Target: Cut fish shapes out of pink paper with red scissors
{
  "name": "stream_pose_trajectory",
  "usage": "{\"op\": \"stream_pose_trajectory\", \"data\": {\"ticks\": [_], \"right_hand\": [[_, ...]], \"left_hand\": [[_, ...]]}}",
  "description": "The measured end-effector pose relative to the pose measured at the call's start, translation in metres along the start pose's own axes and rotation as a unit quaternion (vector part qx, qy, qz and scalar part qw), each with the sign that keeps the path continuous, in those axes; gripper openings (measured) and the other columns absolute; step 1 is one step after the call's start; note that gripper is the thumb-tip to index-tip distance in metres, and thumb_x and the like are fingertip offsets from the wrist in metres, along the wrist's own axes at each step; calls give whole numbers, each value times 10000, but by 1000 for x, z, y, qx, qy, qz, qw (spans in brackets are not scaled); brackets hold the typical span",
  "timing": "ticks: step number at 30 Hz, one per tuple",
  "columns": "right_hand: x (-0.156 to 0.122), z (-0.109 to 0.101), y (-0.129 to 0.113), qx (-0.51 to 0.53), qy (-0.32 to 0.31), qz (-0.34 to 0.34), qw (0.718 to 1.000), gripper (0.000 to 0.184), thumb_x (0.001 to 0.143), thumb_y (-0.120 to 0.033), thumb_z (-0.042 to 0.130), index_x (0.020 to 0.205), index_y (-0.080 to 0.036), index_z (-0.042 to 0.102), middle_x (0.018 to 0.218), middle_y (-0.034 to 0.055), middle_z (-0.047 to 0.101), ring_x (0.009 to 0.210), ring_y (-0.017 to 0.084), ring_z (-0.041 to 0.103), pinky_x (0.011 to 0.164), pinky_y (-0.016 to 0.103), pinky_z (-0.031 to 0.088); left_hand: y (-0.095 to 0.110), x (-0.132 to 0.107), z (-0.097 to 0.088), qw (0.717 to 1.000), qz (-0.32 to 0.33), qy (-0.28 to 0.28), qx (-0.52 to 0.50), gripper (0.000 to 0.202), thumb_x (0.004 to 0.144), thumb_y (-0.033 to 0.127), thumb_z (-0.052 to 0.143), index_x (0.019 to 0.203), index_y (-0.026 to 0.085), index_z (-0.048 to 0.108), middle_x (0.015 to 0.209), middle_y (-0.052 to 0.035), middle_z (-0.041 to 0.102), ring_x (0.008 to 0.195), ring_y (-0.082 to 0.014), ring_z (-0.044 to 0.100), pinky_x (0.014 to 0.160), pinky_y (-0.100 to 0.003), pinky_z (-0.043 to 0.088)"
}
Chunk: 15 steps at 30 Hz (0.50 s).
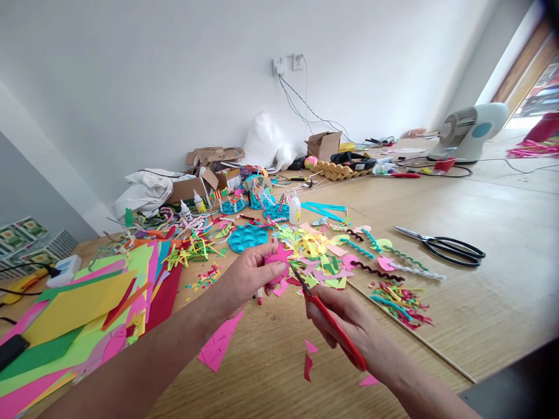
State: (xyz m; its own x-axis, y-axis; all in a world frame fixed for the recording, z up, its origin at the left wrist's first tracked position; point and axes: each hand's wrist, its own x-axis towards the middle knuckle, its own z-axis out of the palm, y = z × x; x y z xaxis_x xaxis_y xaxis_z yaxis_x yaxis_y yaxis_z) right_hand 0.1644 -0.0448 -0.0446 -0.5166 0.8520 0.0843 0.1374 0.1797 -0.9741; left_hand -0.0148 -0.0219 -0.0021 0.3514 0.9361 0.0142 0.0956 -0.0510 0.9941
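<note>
Between the thumb and fingers of my left hand [251, 273] is a small pink paper cutout [279, 257] with pointed edges. My right hand [345, 320] grips red-handled scissors [334, 329], whose blades point up and left, their tips close to the pink paper. Whether the blades touch it I cannot tell. Under my hands lie a larger pink paper piece [220, 343] and small pink and red offcuts [308, 366]. Behind them spreads a heap of yellow, green and pink paper scraps [314, 244], beside a round blue tray [248, 237].
Coloured paper sheets [78, 308] cover the left side. Black-handled scissors [449, 247] lie at right, near twisted pipe cleaners [378, 270] and a thin wooden stick [414, 334]. A white glue bottle [294, 208] stands farther back. A fan [469, 134] is at far right.
</note>
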Motion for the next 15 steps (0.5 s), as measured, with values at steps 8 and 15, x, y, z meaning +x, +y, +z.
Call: {"op": "stream_pose_trajectory", "data": {"ticks": [8,15], "right_hand": [[-1,-3,-3,-2,-12,14,1000,487,791,-643,433,596,-198,389,537,-58,326,453,84,318,405,216,240],[-2,-8,-1,10,-32,29,999,495,773,-659,449,594,-201,385,511,-64,335,435,78,309,386,206,234]], "left_hand": [[3,0,2,1000,-2,-13,-6,176,759,274,572,658,166,476,532,61,458,457,-51,426,457,-179,352],[2,-1,1,1000,-11,-25,-5,171,759,285,580,679,166,485,549,57,461,457,-51,417,453,-180,358]]}}
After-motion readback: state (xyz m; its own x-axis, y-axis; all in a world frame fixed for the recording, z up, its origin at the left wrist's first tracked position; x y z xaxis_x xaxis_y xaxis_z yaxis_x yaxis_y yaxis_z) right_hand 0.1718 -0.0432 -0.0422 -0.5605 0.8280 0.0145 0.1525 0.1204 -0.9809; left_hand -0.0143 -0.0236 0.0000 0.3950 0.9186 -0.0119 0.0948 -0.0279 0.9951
